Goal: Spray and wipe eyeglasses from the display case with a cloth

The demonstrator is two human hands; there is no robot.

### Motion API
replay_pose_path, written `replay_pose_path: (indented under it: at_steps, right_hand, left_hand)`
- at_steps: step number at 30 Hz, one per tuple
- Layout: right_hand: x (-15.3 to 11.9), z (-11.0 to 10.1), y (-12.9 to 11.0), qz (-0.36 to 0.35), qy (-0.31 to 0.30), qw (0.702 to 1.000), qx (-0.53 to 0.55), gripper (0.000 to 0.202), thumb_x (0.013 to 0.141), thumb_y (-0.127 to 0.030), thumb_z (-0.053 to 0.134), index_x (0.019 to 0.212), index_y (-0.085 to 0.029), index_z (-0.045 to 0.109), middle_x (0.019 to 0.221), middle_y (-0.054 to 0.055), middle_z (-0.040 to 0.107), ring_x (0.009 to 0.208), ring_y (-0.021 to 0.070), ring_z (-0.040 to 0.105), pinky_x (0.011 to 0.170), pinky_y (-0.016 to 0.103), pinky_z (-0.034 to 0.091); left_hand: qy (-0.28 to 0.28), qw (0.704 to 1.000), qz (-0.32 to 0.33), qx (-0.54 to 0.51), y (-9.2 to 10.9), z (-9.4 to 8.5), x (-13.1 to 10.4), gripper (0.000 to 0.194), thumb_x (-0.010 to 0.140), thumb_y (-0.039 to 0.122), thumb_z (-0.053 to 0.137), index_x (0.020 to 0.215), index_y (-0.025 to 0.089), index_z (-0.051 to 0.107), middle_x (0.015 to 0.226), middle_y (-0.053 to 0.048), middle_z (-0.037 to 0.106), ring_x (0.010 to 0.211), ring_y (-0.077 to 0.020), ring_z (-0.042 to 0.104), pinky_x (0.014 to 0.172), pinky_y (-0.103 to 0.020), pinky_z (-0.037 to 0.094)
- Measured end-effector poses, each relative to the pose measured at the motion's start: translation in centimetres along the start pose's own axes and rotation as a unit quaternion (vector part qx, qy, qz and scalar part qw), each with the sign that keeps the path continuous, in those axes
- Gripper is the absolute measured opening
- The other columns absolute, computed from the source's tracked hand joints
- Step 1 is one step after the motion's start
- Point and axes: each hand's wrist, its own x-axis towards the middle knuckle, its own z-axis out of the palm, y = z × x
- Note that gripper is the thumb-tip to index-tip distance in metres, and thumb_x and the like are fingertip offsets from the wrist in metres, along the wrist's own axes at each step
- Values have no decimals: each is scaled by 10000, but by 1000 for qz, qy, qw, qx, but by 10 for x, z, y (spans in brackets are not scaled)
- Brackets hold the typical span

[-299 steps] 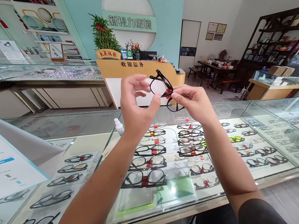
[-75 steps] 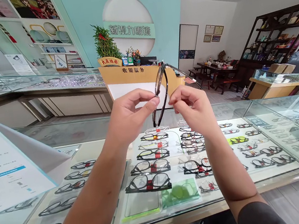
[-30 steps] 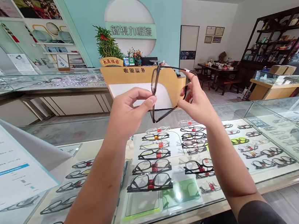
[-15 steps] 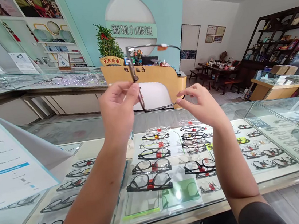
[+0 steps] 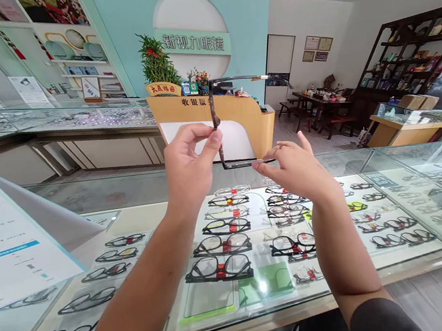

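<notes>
Dark-framed eyeglasses (image 5: 213, 104) are held up above the glass counter, turned on edge with both temples stretching to the right. My left hand (image 5: 190, 164) pinches the front of the frame near its middle between thumb and fingers. At the lower temple, my right hand (image 5: 297, 169) has its thumb and fingertips closed around the arm, with one finger raised. A small white tag sits on the upper temple. Below my hands, several pairs of glasses (image 5: 220, 267) with red tags lie in rows in the display case (image 5: 210, 327).
A white sign board (image 5: 14, 236) stands on the counter at the left. Beyond the case is a wooden reception desk (image 5: 260, 127) with a potted plant (image 5: 156, 62). More display cases (image 5: 109, 118) run along the left, and a dark shelf unit (image 5: 405, 54) stands at the right.
The eyeglasses and my left hand have shifted right and slightly down, and the frame has turned more edge-on. My right hand has slid along the lower temple toward the frame front.
</notes>
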Motion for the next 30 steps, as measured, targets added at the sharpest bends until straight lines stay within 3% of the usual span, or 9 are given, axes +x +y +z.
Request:
replay_pose_path:
  at_steps: [4,7,10,13,16,18,22,26,30]
  right_hand:
    - [2,-3,-11,-22,21,999,35,594,1053,-682,601,1357,-203,777,1382,149,786,1571,417,507,1390,747,24]
    - [4,-4,-25,-83,36,992,87,607,1053,-595,659,1509,-195,646,1583,146,666,1583,368,492,1379,636,245]
    - [7,-2,-34,-124,24,983,131,378,1073,-434,647,1351,-181,685,1405,143,733,1345,316,647,1161,497,507]
    - [10,2,-37,-135,38,979,148,172,1078,-315,596,1153,-201,701,1197,108,752,1151,285,682,993,429,544]
    - [11,4,-37,-137,52,977,153,181,1088,-342,603,1148,-212,715,1202,107,759,1156,294,687,999,437,539]
    - [11,3,-36,-127,62,977,157,248,1100,-394,612,1227,-217,731,1280,114,772,1227,307,692,1076,466,529]
    - [8,-3,-30,-119,92,972,180,285,1098,-409,630,1304,-254,750,1423,90,774,1363,304,677,1193,484,503]
    - [8,-7,-24,-112,111,968,194,277,1102,-423,617,1288,-282,767,1444,76,775,1352,310,689,1191,519,512]
    - [7,-8,-27,-108,117,966,202,284,1110,-428,608,1275,-269,774,1422,88,786,1346,320,689,1192,537,503]
  left_hand:
    - [-10,1000,-14,0,2,0,-1,242,893,459,860,950,254,745,1089,-43,753,1047,-214,720,924,-365,613]
    - [-64,997,-37,-23,8,4,-6,253,845,443,900,918,243,763,1221,-68,749,1133,-241,720,908,-364,615]
    - [-109,989,-70,-66,13,8,-10,290,802,444,935,892,231,760,1252,-89,747,1176,-264,720,919,-380,627]
    - [-129,983,-88,-94,15,7,-10,322,786,447,949,871,225,731,1255,-95,736,1175,-271,719,816,-352,636]
    - [-144,984,-77,-70,20,-1,-8,297,830,437,918,909,234,717,1240,-87,742,1199,-273,715,846,-366,638]
    - [-108,993,-34,-18,26,-11,-4,241,880,399,880,979,244,725,1233,-69,757,1242,-256,708,1008,-408,607]
    - [49,993,88,62,30,-36,13,172,935,256,828,1049,203,710,1185,-60,760,1207,-216,704,1191,-435,488]
    - [152,972,95,153,-3,-68,23,256,931,230,832,1131,176,681,1216,-47,741,1190,-212,678,1177,-424,472]
    - [125,949,-4,290,-70,-97,1,444,928,283,808,1314,177,613,1410,-95,643,1366,-254,581,1232,-428,404]
